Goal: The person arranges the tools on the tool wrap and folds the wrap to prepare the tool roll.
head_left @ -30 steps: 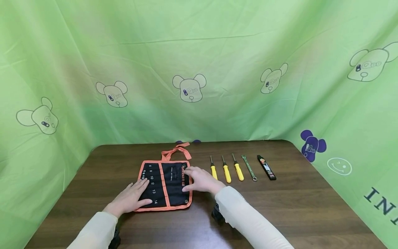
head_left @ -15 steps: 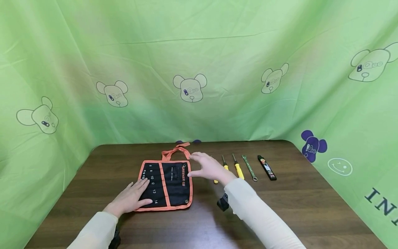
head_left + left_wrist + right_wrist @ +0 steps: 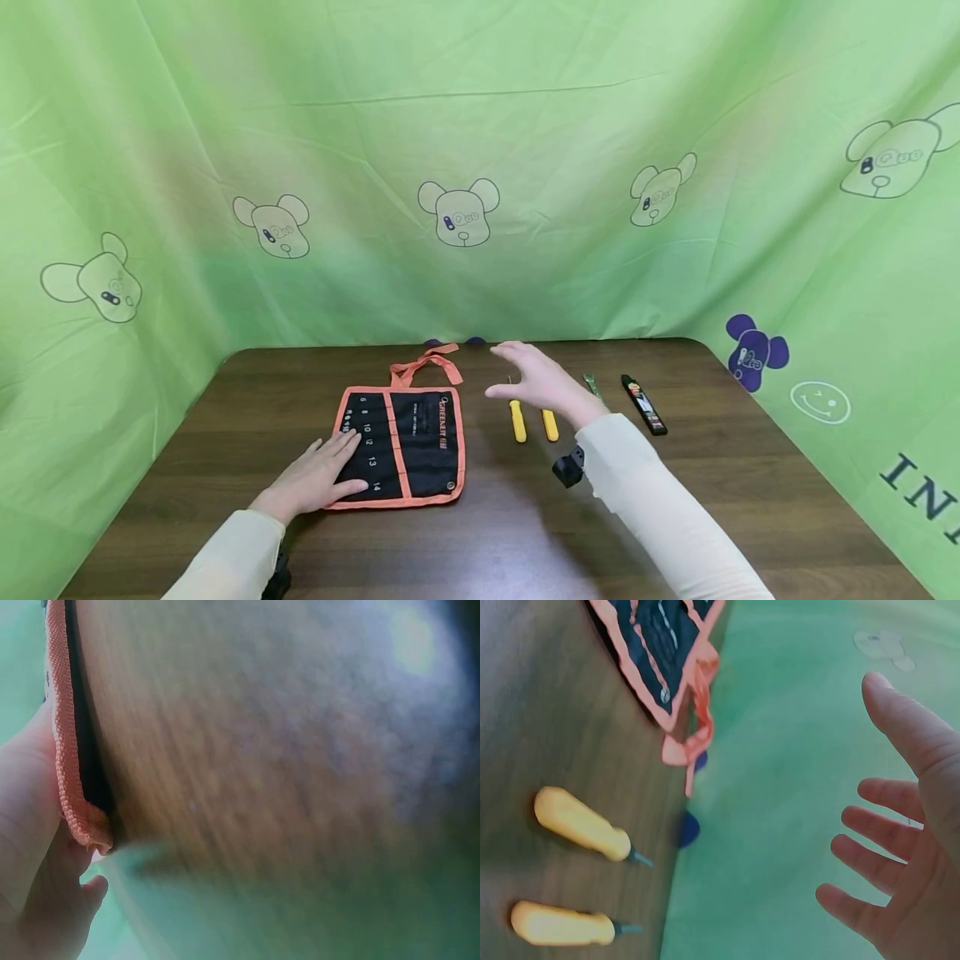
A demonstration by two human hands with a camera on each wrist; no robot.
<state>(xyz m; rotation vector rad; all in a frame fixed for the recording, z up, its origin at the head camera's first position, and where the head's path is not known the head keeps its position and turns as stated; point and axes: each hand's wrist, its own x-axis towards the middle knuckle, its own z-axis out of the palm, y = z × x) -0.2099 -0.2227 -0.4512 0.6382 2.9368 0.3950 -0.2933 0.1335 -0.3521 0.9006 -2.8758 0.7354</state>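
A black tool pouch (image 3: 427,435) with orange edging and printed numbers lies flat on the table. My left hand (image 3: 318,475) rests on its lower left part, fingers extended; in the left wrist view its orange edge (image 3: 66,750) runs beside the thumb. My right hand (image 3: 542,380) is held above the row of tools with its fingers spread and nothing in them. Below it lie two yellow-handled screwdrivers (image 3: 518,422), whose handles (image 3: 581,823) also show in the right wrist view. The third screwdriver is hidden behind the right hand and wrist, along with part of a green combination wrench (image 3: 591,384).
To the right of the wrench lies a slim black case (image 3: 643,405) with a printed label. An orange tie strap (image 3: 424,363) trails from the pouch toward the back edge. Green printed cloth (image 3: 465,292) hangs behind the brown table (image 3: 420,558).
My right hand has lifted off the right side of the pouch and moved right and away, over the screwdrivers, covering different tools. The left hand and pouch stay put.
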